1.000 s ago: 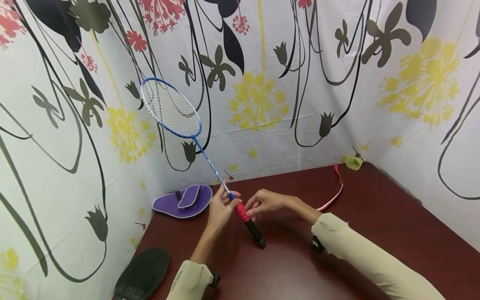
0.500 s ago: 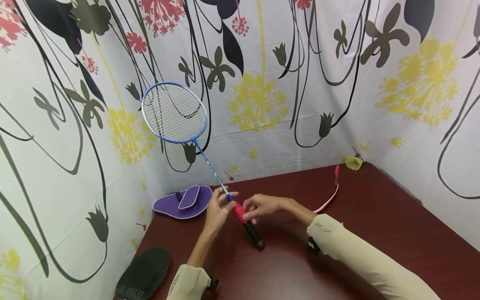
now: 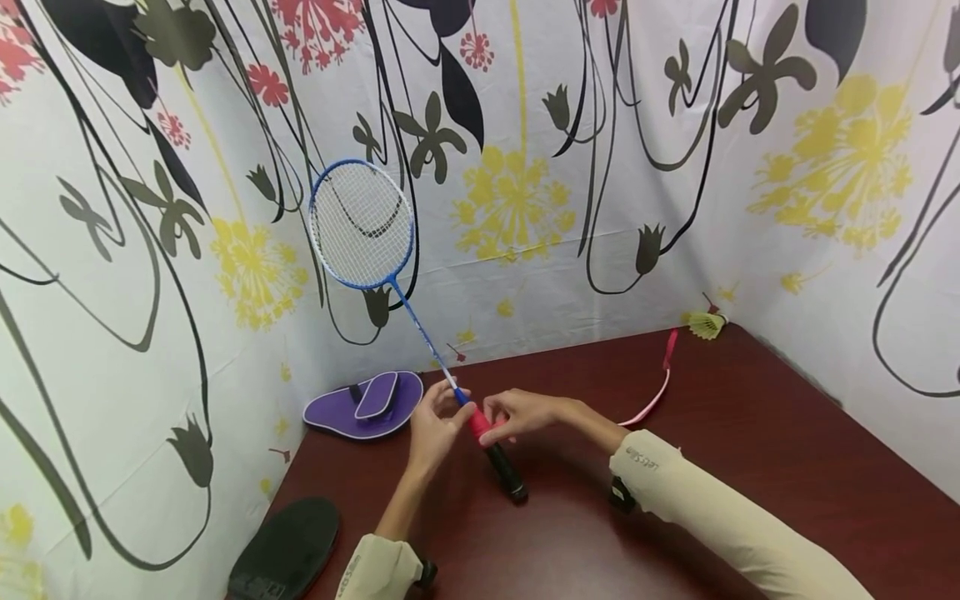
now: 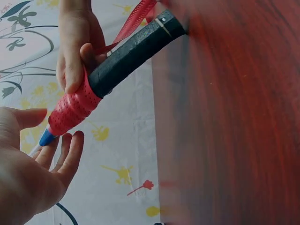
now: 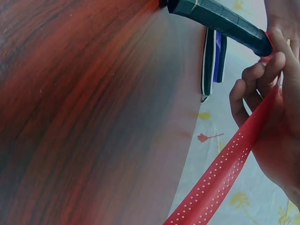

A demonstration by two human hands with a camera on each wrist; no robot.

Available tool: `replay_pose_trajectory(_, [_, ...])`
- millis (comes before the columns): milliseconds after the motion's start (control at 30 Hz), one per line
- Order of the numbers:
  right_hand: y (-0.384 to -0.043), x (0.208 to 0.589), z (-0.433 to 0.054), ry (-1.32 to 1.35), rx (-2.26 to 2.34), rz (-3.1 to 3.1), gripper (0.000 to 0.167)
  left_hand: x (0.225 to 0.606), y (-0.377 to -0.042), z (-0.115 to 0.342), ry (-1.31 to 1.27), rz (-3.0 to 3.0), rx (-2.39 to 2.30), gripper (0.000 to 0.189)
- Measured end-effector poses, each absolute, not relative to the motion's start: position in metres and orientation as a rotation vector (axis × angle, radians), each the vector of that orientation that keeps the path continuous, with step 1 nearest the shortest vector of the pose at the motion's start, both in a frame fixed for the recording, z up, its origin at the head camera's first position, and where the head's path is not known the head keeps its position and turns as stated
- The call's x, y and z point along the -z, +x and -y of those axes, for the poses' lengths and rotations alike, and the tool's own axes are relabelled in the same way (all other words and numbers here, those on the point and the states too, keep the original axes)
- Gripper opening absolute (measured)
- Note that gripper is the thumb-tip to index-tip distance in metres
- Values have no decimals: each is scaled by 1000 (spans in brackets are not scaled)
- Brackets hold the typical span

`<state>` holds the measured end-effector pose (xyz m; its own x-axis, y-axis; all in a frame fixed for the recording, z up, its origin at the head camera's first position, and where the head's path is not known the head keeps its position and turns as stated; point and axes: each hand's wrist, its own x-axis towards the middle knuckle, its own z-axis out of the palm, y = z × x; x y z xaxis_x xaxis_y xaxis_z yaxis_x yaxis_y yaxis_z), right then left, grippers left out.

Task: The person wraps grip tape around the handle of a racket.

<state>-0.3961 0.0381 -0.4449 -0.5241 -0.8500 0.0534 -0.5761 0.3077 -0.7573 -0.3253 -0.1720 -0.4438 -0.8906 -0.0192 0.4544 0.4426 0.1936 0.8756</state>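
A badminton racket (image 3: 362, 223) with a blue and white frame leans up to the left, its butt end down at the tabletop. My left hand (image 3: 431, 429) holds it where the shaft meets the handle, thumb on one side and fingers curled behind. Perforated red overgrip tape (image 4: 72, 108) wraps the upper handle; the lower black handle (image 4: 133, 56) is bare. My right hand (image 3: 528, 410) pinches the tape at the lower edge of the wrap. From those fingers the loose tape (image 5: 220, 173) trails away, running across the table to the back right in the head view.
On the dark red table (image 3: 750, 467), a purple paddle case (image 3: 337, 412) lies at the back left. A black table tennis paddle (image 3: 288, 542) rests at the front left, and a yellow shuttlecock (image 3: 707, 325) sits in the far right corner. Flower-patterned cloth (image 3: 517, 108) hangs behind.
The racket has turned about its shaft, and its head has swung a little to the right. My right hand has shifted slightly left and down with the tape; the loose strip has slid left.
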Motion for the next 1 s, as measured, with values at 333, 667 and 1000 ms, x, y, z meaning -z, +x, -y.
replay_pose_trajectory(333, [-393, 443, -32, -1315, 1049, -2315, 33, 448, -325, 169, -411, 2016, 1802, 49])
replay_pose_trajectory(667, [-387, 445, -25, -1258, 1037, -2393, 47, 451, -324, 164, -383, 1976, 1744, 53])
replay_pose_trajectory(1000, [-389, 436, -40, -1334, 1054, -2241, 19, 451, -327, 166, -370, 1989, 1693, 54])
